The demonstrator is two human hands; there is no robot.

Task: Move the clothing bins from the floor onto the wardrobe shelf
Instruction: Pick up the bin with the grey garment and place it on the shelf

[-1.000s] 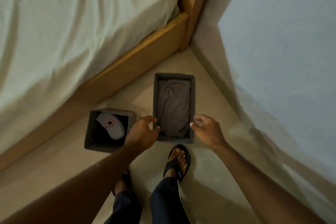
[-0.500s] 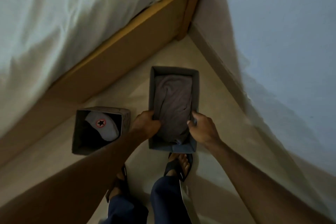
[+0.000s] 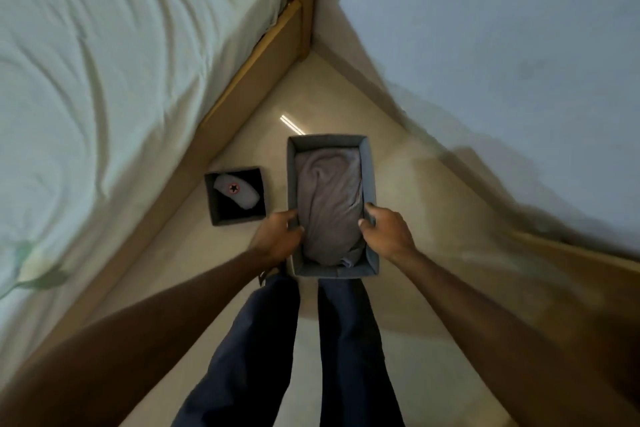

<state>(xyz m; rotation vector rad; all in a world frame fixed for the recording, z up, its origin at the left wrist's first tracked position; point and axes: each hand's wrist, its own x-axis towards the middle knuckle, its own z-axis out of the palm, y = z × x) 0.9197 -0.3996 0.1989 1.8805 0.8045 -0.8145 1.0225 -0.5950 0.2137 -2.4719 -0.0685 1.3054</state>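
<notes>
A long grey fabric bin [image 3: 369,166] holding folded grey-brown clothing [image 3: 329,204] is lifted off the floor in front of my legs. My left hand [image 3: 277,236] grips its left wall and my right hand [image 3: 386,232] grips its right wall, thumbs inside the rim. A smaller square grey bin [image 3: 211,198] with a pale cap bearing a star badge [image 3: 237,194] stands on the floor to the left, beside the bed frame. The wardrobe shelf is out of view.
A bed with a pale wrinkled sheet [image 3: 104,80] and wooden frame [image 3: 228,104] fills the left. A pale wall [image 3: 502,62] runs along the right, meeting a narrow strip of beige floor [image 3: 346,340]. A wooden edge [image 3: 588,260] shows at the lower right.
My hands closed on the long bin's side walls and raised it off the floor. The view has risen and pulled back, so the small bin looks farther away.
</notes>
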